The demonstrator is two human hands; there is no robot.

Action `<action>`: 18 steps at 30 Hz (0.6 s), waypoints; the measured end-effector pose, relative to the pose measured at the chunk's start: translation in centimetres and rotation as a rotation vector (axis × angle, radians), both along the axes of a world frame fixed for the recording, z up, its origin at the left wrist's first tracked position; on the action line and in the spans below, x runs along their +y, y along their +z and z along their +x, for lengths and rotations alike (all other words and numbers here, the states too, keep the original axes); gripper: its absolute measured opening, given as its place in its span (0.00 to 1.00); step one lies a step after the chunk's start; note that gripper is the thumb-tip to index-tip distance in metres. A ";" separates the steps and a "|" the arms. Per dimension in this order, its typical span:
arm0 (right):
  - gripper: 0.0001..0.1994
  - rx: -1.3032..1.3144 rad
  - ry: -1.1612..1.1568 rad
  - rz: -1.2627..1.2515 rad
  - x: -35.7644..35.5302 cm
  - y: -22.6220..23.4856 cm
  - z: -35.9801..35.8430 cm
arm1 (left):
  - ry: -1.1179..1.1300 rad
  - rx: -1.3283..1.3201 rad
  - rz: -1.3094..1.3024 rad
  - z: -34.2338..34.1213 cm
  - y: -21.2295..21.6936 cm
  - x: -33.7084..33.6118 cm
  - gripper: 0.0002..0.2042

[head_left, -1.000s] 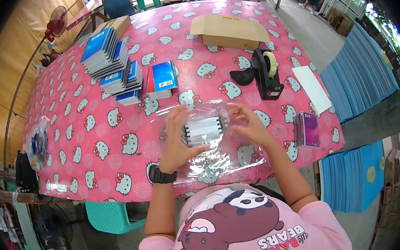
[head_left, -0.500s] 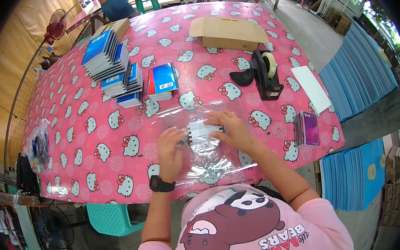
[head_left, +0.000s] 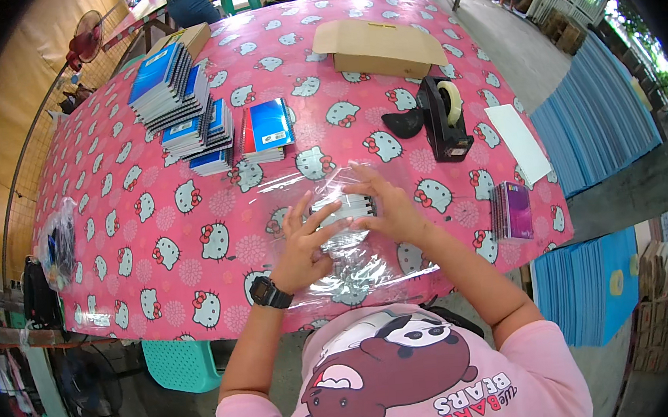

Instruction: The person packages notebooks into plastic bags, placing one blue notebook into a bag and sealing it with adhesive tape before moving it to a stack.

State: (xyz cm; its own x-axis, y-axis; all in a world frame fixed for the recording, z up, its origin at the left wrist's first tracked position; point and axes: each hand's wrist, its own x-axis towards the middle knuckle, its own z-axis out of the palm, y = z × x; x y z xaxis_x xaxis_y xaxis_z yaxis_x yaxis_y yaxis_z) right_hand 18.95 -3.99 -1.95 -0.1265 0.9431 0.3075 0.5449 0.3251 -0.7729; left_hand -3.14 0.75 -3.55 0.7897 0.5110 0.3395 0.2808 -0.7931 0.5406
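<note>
A small stack of notebooks (head_left: 340, 210), white with dark binding bits along its edges, lies on a clear plastic sheet (head_left: 375, 272) near the table's front. My right hand (head_left: 392, 213) grips its right side, fingers toward the far edge and thumb nearer me. From the left, my left hand (head_left: 309, 246) reaches over the stack with its fingers spread, a watch (head_left: 270, 292) at its wrist. Both hands hide parts of the stack, and the sheet glares around it.
Blue spiral notebooks (head_left: 154, 73) are piled at the far left, beside a shorter pile (head_left: 270, 127). Farther right are an open cardboard box (head_left: 385, 65), a black tape dispenser (head_left: 449, 139), a white card (head_left: 521, 148) and purple notebooks (head_left: 515, 212). Blue stacked sheets (head_left: 608, 117) stand right of the table.
My left hand has moved right, from beside the stack to over it, with its fingers spreading. My right hand stays at the stack's right side. The view has shifted slightly.
</note>
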 end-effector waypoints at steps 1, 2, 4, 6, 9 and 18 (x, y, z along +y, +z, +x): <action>0.41 0.140 0.005 -0.132 0.2 -0.1 0.1 | -0.001 0.004 -0.005 -0.2 0.1 0.1 0.33; 0.40 0.281 0.011 -0.265 0.3 -0.2 0.2 | -0.009 0.029 0.003 -0.3 0.2 0.2 0.33; 0.39 0.458 -0.001 -0.392 0.9 -2.5 1.8 | -0.035 0.042 0.018 0.0 0.7 0.4 0.33; 0.34 0.748 -0.032 -0.419 1.8 -4.5 4.0 | -0.058 0.078 -0.043 0.1 0.9 0.5 0.33; 0.23 0.548 -0.465 0.048 4.1 -4.1 9.6 | -0.096 -0.020 -0.137 -0.4 0.5 0.6 0.34; 0.20 0.233 -1.007 -0.045 4.6 -5.4 22.7 | -0.104 -0.086 -0.119 0.1 1.3 0.6 0.32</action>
